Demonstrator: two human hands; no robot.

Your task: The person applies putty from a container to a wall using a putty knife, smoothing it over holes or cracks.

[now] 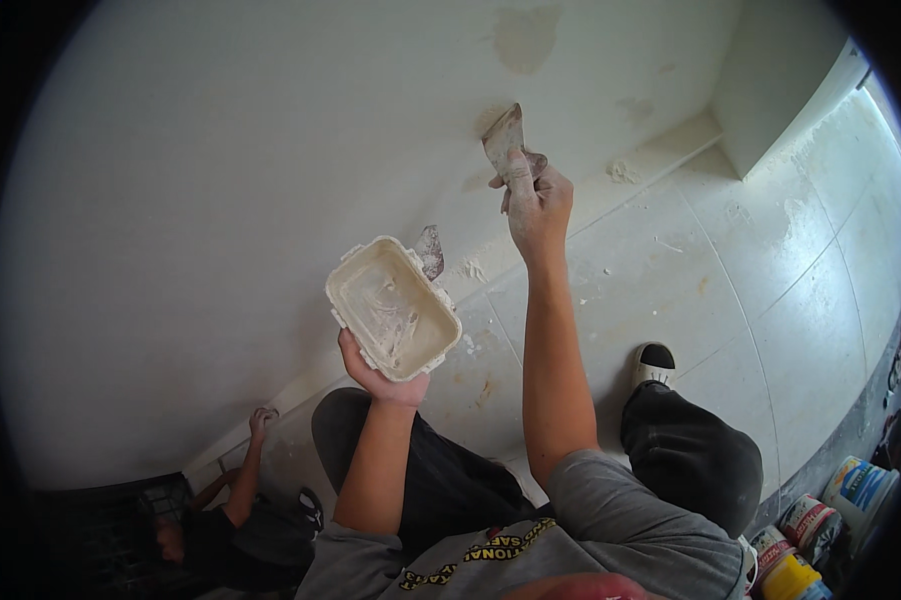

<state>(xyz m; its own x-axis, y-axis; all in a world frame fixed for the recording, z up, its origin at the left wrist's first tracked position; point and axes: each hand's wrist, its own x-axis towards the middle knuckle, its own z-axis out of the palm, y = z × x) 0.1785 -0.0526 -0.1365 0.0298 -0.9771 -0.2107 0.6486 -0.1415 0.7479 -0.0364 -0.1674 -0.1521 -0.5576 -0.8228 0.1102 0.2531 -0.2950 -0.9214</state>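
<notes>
My left hand [382, 383] grips a rectangular cream plastic tub [434, 318] from below at its near end. Inside, pale filler is smeared over the bottom and walls. Past the tub's right side sticks a second scraper-like blade [431, 252], coated in filler; what holds it is hidden. Up at the white wall, my dusty right hand [538, 205] is closed around a putty knife [503, 138], thumb along the blade. The blade's edge lies at or very close to a small beige filler patch [491, 119] on the wall.
A larger damp-looking patch [525, 40] marks the wall above. Filler clumps [622, 172] lie along the wall's foot. Spots dot the tiled floor [610, 300]. Paint buckets [858, 490] stand at lower right. Another person [240, 540] crouches at lower left, one hand by the skirting.
</notes>
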